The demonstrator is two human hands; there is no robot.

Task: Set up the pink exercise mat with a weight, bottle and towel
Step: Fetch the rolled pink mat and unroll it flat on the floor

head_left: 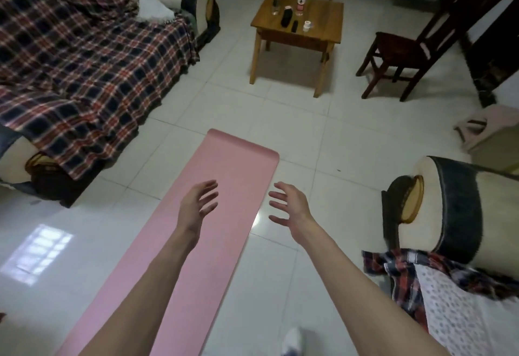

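On the white tiled floor (295, 119) the pink mat (196, 215) lies unrolled and flat, running away from the camera. Above it both hands are empty with fingers spread: the left hand (196, 205) over the mat, the right hand (290, 206) just past its right edge. On the wooden surface (323, 18) well beyond stands a bottle (301, 4) among small items
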